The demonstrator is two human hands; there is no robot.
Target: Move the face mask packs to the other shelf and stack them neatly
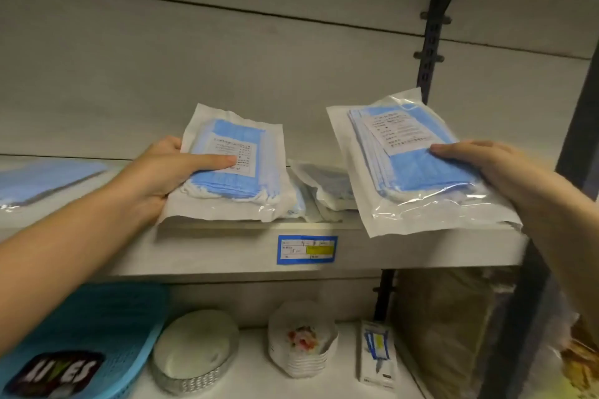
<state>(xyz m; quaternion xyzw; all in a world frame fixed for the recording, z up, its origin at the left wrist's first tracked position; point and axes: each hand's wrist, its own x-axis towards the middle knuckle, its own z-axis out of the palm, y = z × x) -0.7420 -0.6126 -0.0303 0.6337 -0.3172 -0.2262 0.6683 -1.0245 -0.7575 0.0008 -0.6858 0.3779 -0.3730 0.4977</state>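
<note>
Left hand [155,178] grips a pack [233,168], thumb on top, at the shelf [227,253] edge left of the label [307,249]; right hand [496,168] grips a second pack [415,155], tilted, right of the label; more packs [327,188] lie between.

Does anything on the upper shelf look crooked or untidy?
Yes. Between the left pack, gripped by the left hand, and the right pack, held by the right hand, loose packs lie askew on the shelf, not stacked neatly.
</note>
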